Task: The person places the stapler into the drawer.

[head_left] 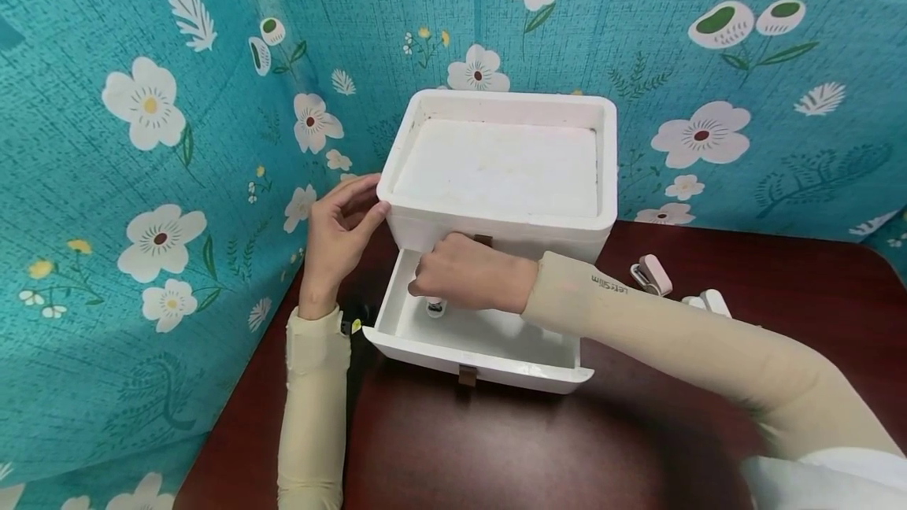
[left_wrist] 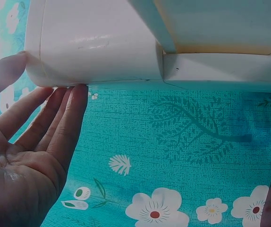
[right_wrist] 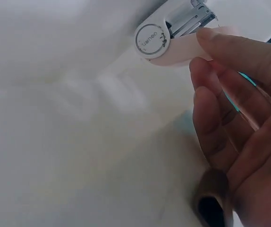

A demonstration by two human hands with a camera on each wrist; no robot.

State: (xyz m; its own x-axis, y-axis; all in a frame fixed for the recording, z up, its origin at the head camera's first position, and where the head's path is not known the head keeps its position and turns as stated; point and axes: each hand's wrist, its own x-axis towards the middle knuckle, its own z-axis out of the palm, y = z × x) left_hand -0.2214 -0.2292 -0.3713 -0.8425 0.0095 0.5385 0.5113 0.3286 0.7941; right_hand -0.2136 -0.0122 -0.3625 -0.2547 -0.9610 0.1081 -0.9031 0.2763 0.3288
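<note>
Over the pulled-out lower drawer (head_left: 496, 333) of a white storage box (head_left: 496, 215), my right hand (head_left: 468, 270) pinches a small stapler (right_wrist: 154, 40). The stapler has a white round end, a metal channel and a pale pink lever, which sits between thumb and fingers in the right wrist view. In the head view most of it is hidden by the hand; only its end shows near the drawer floor. At the box's upper left corner rests my left hand (head_left: 340, 230). Its fairly straight fingers (left_wrist: 62, 123) touch the side, and the thumb touches near the rim.
Right of the box, a pink and white stapler (head_left: 653, 274) and a white object (head_left: 711, 303) partly behind the right sleeve lie on the dark red table (head_left: 496, 447). A brown pull tab (head_left: 468, 375) hangs on the drawer front. Flowered teal cloth (head_left: 234, 140) stands behind and left.
</note>
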